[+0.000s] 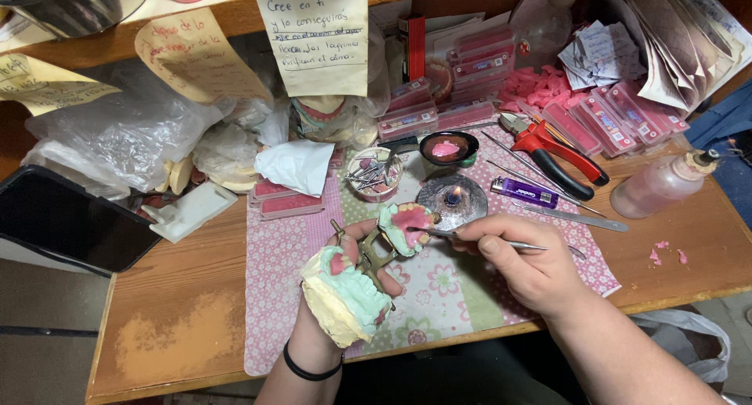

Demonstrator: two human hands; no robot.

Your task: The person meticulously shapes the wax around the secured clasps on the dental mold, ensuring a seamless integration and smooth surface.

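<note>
Holding a hinged dental model at the lower middle of the frame, your left hand is wrapping its grip around the plaster base. Your right hand is pinching a thin metal tool, its tip touching the pink wax of the open upper half. A small burner is flaming just behind, on the tabletop, beside a purple lighter.

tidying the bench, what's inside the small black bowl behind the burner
A lump of pink wax sits inside the small black bowl. Whatever lies beneath the wax is covered.
</note>
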